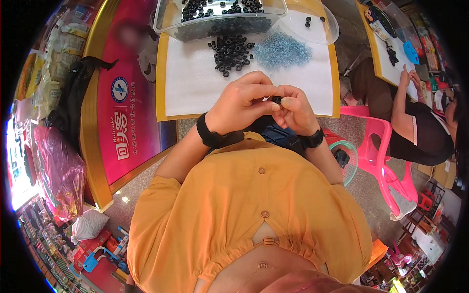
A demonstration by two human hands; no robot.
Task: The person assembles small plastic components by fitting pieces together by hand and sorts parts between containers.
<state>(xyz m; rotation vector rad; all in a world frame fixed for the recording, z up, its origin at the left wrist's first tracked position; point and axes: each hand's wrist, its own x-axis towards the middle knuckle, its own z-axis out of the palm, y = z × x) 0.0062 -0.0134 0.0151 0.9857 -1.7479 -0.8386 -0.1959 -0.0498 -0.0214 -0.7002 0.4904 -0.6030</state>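
Both hands meet just in front of the near edge of the white foam sheet (195,83) that covers the surface. The left hand (242,100) is curled narrow, its fingertips pinched on a small black ring (276,99). The right hand (295,113) is also closed down tight, thumb and fingers pressed against the same ring from the other side; whether a second small part sits between the fingers cannot be told. So one ring is in hand, off the sheet. On the sheet, toward its far edge, lies a loose pile of black rings (229,51), and just beside it to the right a heap of small pale blue pieces (282,50). At the sheet's far edge, a clear plastic tub (220,17) holds many more black rings. Judgement: much stock is left; no finished pile can be made out, so the count done is unknown.
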